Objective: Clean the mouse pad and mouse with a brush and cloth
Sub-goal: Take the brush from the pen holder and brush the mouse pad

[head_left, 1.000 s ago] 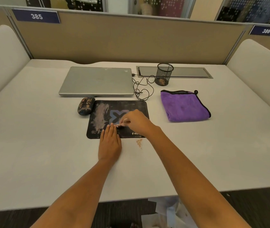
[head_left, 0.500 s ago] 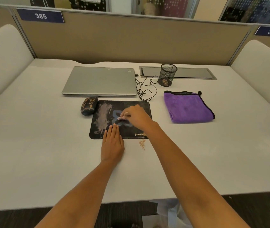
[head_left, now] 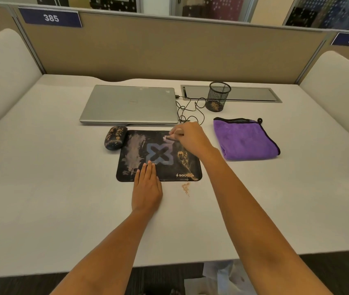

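**Brush back at far edge of pad, next sweep lined up**

My right hand (head_left: 190,138) has moved from mid-pad a second ago to the far right part of the black rectangular mouse pad with the blue X logo (head_left: 158,155). Its fingers (head_left: 174,133) are pinched closed on a small brush with a pale handle (head_left: 170,137), bristle end touching the pad just beyond the logo. Left hand (head_left: 147,186) is unchanged: flat, fingers straight and together, holding nothing, pressing the pad's near edge so it can't slide.

With the hand out of the way, a streak of tan crumbs (head_left: 183,159) shows on the right side of the pad. A small pile of swept-off crumbs (head_left: 186,188) lies on the white surface (head_left: 41,199) just near of the pad's edge. The grey dust smear (head_left: 133,153) on the left half looks untouched.

My read: mid-brushing, pulling debris near-side stroke by stroke. Right streak next, then the smear.

The dark oval mouse speckled with tan grime (head_left: 115,137) sits at the pad's far left corner, not yet cleaned. The folded purple microfibre cloth (head_left: 245,139) lies right of the pad, unused.
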### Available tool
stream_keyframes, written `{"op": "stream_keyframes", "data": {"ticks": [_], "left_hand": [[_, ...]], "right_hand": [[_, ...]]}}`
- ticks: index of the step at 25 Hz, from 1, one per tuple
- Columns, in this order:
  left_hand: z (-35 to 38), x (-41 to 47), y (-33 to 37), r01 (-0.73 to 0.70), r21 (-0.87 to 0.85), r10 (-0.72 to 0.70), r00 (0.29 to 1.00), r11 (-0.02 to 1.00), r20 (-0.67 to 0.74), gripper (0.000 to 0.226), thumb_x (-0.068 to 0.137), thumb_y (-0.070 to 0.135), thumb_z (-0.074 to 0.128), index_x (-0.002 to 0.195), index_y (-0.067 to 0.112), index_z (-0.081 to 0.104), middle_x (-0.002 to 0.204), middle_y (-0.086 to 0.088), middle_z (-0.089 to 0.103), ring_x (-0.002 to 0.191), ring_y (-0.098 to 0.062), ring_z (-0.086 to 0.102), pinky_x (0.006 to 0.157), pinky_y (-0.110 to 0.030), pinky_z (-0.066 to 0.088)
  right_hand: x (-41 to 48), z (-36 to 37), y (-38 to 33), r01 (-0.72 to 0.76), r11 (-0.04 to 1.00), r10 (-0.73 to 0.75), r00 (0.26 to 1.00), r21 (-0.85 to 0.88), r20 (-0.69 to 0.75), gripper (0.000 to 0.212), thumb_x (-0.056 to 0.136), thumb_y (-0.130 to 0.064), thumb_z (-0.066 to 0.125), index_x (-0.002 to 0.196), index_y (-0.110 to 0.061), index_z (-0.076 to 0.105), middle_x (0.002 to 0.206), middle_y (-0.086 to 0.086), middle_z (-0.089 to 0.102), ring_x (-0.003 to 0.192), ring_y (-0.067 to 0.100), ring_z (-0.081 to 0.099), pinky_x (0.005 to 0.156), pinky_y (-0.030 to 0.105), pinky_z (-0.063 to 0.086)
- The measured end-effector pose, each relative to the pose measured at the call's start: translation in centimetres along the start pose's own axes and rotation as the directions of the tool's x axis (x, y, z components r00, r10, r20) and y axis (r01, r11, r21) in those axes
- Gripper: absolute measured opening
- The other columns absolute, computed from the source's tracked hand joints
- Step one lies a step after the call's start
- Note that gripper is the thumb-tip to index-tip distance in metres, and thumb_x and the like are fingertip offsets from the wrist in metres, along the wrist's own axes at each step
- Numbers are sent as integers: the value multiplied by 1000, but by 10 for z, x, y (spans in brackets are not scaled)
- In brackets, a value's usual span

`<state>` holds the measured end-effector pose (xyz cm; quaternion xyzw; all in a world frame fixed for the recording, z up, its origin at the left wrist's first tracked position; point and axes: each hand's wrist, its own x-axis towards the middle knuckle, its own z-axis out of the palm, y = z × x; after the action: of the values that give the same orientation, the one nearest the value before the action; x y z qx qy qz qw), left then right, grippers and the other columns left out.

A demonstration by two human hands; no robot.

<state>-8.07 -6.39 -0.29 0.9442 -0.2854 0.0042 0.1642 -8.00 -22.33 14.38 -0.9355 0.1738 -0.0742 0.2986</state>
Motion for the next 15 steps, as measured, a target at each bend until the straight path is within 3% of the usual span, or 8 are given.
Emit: {"op": "stream_keyframes", "data": {"ticks": [2,4,7,12,15], "left_hand": [[0,0,0,0,-2,0,1000,1000,0,62,89,32,3,146,10,10,156,-4,10,144,-16,0,112,-26,-11],[0,0,0,2,-9,-2,1000,1000,-1,61,90,32,3,146,10,10,156,-4,10,144,-16,1,112,-26,-11],[1,1,-1,0,-23,0,1000,1000,-3,61,90,32,4,147,10,10,156,-4,10,144,-16,1,112,-26,-11],[2,1,-1,-6,-57,6,1000,998,-7,60,91,32,7,146,10,12,156,-4,11,144,-16,2,113,-27,-10],[3,2,-1,-11,-56,11,1000,998,-1,61,90,34,2,147,11,10,156,-3,10,144,-15,1,113,-27,-9]], "right_hand": [[18,11,3,-62,998,63,997,25,-39,24,93,-9,53,110,-3,68,114,16,68,103,24,64,70,4,39],[29,18,9,-102,995,103,993,21,-58,25,94,-10,52,113,-2,67,114,16,68,104,24,64,70,1,38],[38,23,12,-105,994,104,993,-27,-58,24,93,-13,55,110,-4,69,112,16,68,104,25,64,80,16,42],[35,-2,12,32,993,1,962,-114,273,18,84,-11,66,100,-9,74,105,11,69,92,18,59,73,22,42],[43,-6,14,-18,997,22,998,-69,66,21,86,-12,61,102,-7,73,106,10,70,95,19,60,76,20,41]]}}
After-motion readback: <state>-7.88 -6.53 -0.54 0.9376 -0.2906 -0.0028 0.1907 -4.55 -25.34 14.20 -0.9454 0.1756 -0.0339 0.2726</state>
